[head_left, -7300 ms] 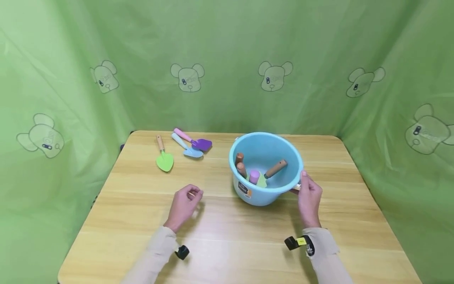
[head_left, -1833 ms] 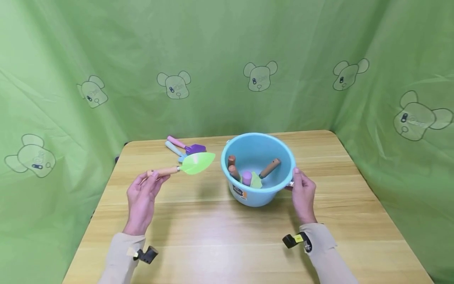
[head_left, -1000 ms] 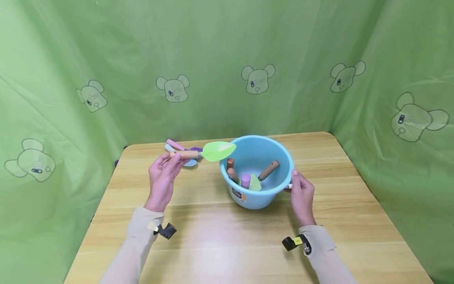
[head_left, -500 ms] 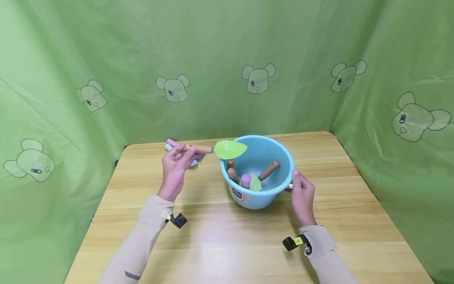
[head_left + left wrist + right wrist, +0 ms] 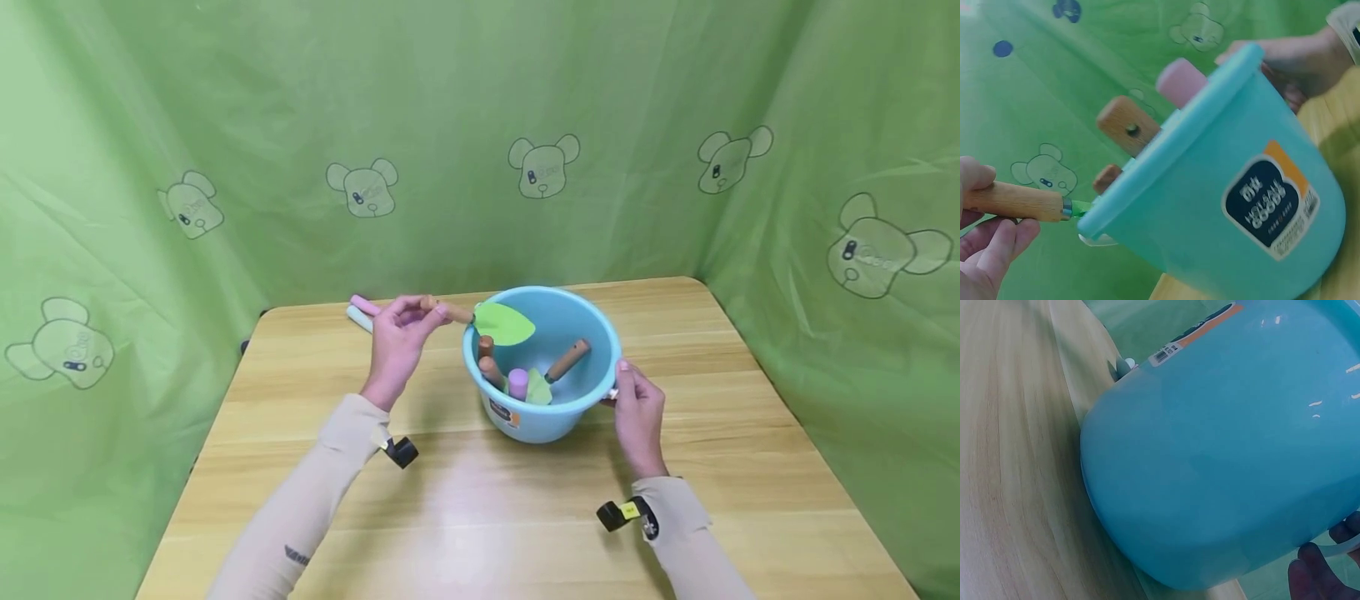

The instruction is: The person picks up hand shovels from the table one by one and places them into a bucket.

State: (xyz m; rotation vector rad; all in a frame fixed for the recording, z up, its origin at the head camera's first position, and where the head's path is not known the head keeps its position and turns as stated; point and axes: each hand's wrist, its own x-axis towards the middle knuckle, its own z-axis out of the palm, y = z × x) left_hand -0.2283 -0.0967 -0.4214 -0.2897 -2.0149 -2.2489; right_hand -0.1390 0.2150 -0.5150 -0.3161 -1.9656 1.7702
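Observation:
My left hand (image 5: pixel 401 343) pinches the wooden handle of a garden trowel with a green blade (image 5: pixel 506 325). The blade tilts down over the left rim and into the mouth of a light blue bucket (image 5: pixel 542 427). In the left wrist view, the trowel's handle (image 5: pixel 1019 201) is between thumb and fingers, with most of its blade hidden behind the bucket. My right hand (image 5: pixel 639 421) grips the bucket at its right side, thumb at the rim. In the right wrist view, fingers (image 5: pixel 1317 575) curl at the bucket's white handle (image 5: pixel 1335 549).
Inside the bucket are several tools, among them one with a purple handle (image 5: pixel 518 383) and one with a brown handle (image 5: pixel 567 361). Behind my left hand lie two trowels, their pink handle (image 5: pixel 363 305) and light blue handle (image 5: pixel 359 318) showing. Green curtains surround the wooden table (image 5: pixel 465 517).
The green trowel, on the table at first, was picked up by my left hand. It has moved right to the bucket, its blade now tipping inside. My right hand keeps its hold.

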